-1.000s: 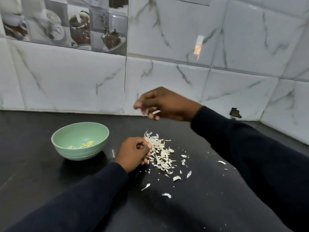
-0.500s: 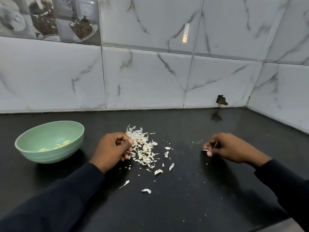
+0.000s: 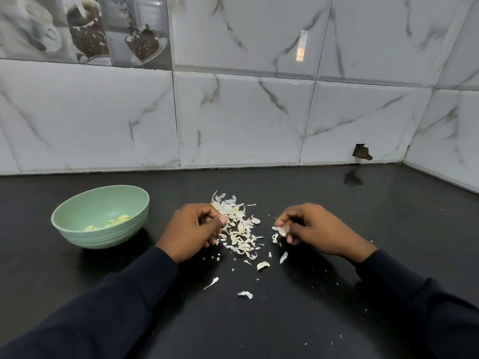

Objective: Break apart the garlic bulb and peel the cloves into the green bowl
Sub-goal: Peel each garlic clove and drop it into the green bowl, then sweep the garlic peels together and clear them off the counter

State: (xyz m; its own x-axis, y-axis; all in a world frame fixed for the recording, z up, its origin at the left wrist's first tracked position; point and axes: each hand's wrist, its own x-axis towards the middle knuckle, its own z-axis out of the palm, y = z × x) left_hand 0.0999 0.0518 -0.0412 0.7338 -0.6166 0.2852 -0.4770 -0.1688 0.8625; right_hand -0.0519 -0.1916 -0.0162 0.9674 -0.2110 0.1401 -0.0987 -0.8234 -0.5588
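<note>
progress: partway, probably past the middle. green bowl (image 3: pixel 103 237) sits on the black counter (image 3: pixel 337 294) off to the left, well apart from both hands, with a few yellowish peeled cloves (image 3: pixel 111 223) in its bottom. pile of papery skins (image 3: pixel 239 229) lies between the hands, with loose flakes nearer the camera, so several cloves look done. no whole bulb in view, so i judge it's already broken apart

right hand (image 3: pixel 318 230): fingers curled, thumb and fingertips pinching a small whitish garlic piece (image 3: pixel 282 230) low by the counter, just right of the pile. looks like a clove with skin on, not certain. left hand (image 3: pixel 190 233): fingers curled in, thumb against forefinger, at the left edge of the pile. whether it holds anything is hidden, can't tell

left to do, my read: peel the piece in hand, drop it in the bowl, and do the same for anything in the left hand. one curved bit (image 3: pixel 263 265) near the pile could be clove or husk

writing: none readable, no brands or labels. wall tile with printed coffee cups (image 3: pixel 85 29) has pictures only
</note>
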